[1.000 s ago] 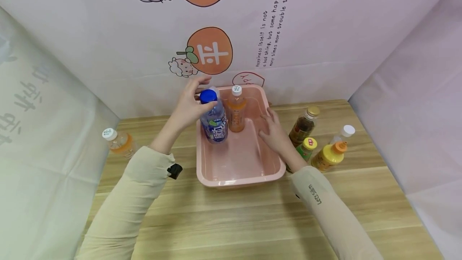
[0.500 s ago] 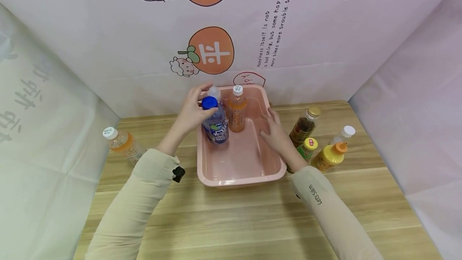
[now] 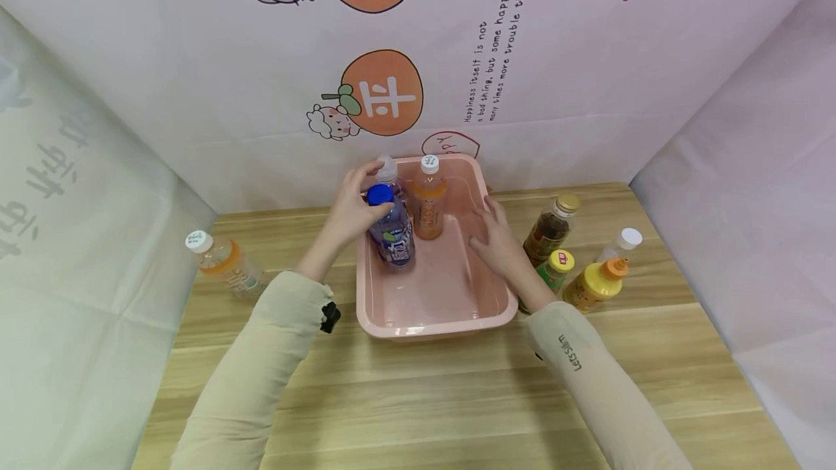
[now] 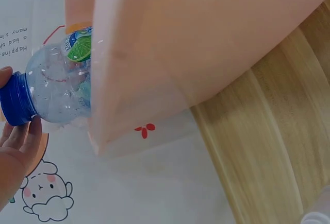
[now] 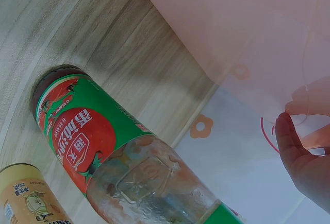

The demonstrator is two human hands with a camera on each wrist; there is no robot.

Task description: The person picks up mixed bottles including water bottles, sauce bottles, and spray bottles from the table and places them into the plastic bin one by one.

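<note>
In the head view my left hand [image 3: 349,215] pinches the blue cap of a clear drink bottle [image 3: 395,241] with a blue-purple label. This bottle stands, slightly tilted, in the left part of a pink plastic basin [image 3: 431,328]. Left wrist view: thumb and fingers sit on either side of the blue cap [image 4: 16,98]. Right behind it is a bottle with a pale translucent cap [image 3: 387,168], partly hidden. An orange-banded bottle [image 3: 428,212] with a white cap stands beside them in the basin. My right hand [image 3: 501,245] grips the basin's right rim, thumb inside.
Left of the basin, another orange-banded bottle [image 3: 230,264] is on the wooden table [image 3: 418,405]. At the right stand a dark bottle [image 3: 547,232] with a gold cap, a green-labelled ketchup bottle [image 5: 98,131], a yellow squeeze bottle [image 3: 593,286] and a white-capped bottle [image 3: 625,239].
My left hand has moved slightly down and toward me with the blue-capped bottle, so the pale-capped bottle behind shows more. My right hand stays on the rim.
</note>
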